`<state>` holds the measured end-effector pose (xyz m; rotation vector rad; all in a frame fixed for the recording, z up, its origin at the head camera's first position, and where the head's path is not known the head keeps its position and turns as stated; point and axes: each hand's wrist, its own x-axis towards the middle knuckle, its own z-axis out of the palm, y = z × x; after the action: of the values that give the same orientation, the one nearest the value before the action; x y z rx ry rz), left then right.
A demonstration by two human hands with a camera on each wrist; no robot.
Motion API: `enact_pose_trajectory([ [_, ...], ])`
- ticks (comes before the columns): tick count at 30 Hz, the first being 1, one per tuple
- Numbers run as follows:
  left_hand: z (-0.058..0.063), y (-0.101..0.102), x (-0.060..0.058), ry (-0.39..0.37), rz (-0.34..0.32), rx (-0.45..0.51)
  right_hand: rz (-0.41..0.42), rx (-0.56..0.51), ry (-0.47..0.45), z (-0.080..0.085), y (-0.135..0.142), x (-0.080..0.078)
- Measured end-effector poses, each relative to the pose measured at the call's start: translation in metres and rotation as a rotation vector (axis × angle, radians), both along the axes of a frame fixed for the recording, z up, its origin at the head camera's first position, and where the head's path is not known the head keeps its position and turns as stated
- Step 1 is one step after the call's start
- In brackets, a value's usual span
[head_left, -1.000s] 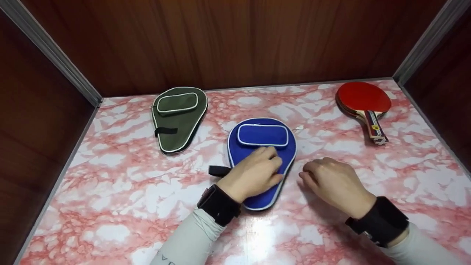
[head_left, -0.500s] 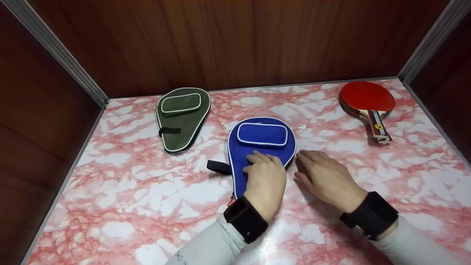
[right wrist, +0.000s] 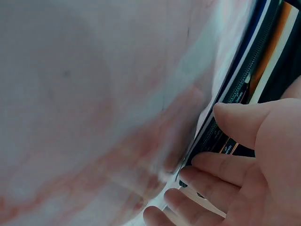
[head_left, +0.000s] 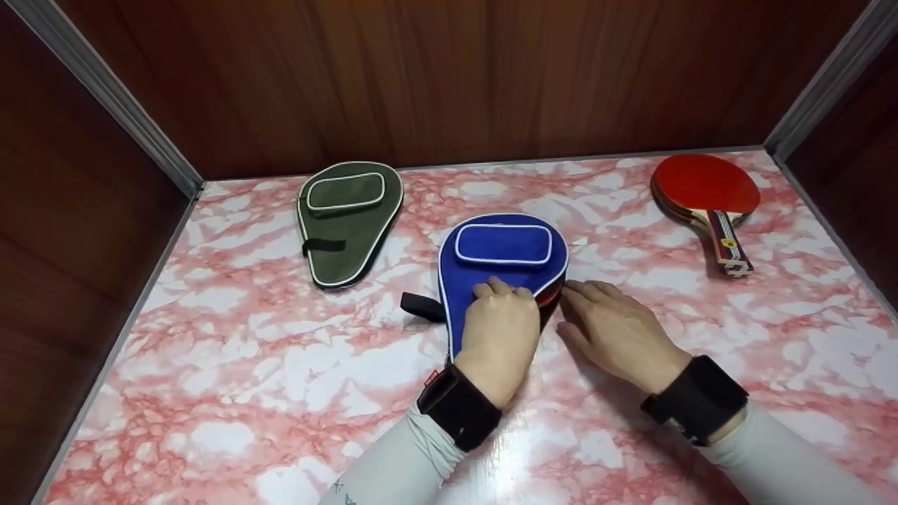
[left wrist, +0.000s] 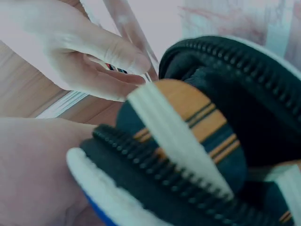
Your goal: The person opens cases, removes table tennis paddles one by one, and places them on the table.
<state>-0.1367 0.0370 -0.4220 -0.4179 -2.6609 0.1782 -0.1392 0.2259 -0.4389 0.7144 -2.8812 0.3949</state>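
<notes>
A blue table tennis bat case (head_left: 484, 272) with white piping lies on the table, its right side unzipped and gaping. My left hand (head_left: 501, 333) bends over the case and grips its raised upper flap. A sliver of a red bat (head_left: 550, 293) shows in the gap. Inside, between the zipper teeth, the left wrist view shows a striped wooden bat handle (left wrist: 181, 136), with part of another at the lower right. My right hand (head_left: 621, 333) has fairly straight fingers, their tips at the case's right edge. Thumb and fingertips meet the lower zipper edge (right wrist: 211, 129) in the right wrist view.
A green bat case (head_left: 347, 228) with a black strap lies at the back left. Stacked bats with a red face (head_left: 705, 186) lie at the back right. Dark wooden panels (head_left: 456, 84) enclose the marbled table (head_left: 210, 365). A black loop strap (head_left: 421, 307) sticks out from the blue case.
My left hand has shifted to the case's right side and lifted the flap, exposing the red bat. My right hand has come left to the edge, its fingers straightening.
</notes>
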Motion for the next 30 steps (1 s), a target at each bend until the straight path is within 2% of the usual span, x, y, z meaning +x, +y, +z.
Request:
enact_pose_trajectory([
  [5, 0.003, -0.013, -0.007, 0.044, -0.124, 0.126, -0.001, 0.002, 0.040, 0.000, -0.001, -0.007],
  [8, 0.005, -0.017, -0.016, 0.027, -0.176, 0.240, -0.018, 0.003, 0.044, 0.001, 0.001, -0.016],
  [10, 0.006, -0.021, -0.024, -0.028, -0.215, 0.331, -0.025, 0.007, 0.057, 0.000, 0.003, -0.025],
  [14, 0.009, -0.031, -0.036, -0.200, -0.270, 0.530, -0.022, 0.002, 0.119, -0.003, 0.007, -0.038],
  [16, 0.010, -0.038, -0.039, -0.268, -0.268, 0.609, -0.025, -0.001, 0.144, -0.004, 0.008, -0.041],
  [18, 0.012, -0.046, -0.039, -0.294, -0.256, 0.674, -0.031, 0.003, 0.151, -0.005, 0.008, -0.043],
  [21, 0.015, -0.061, -0.037, -0.234, -0.224, 0.708, -0.040, 0.018, 0.149, -0.003, 0.006, -0.043],
  [26, 0.021, -0.091, -0.031, -0.055, -0.142, 0.626, -0.050, 0.040, 0.138, 0.002, 0.003, -0.043],
  [30, 0.025, -0.111, -0.032, -0.053, -0.077, 0.599, -0.041, 0.048, 0.124, 0.005, 0.005, -0.044],
])
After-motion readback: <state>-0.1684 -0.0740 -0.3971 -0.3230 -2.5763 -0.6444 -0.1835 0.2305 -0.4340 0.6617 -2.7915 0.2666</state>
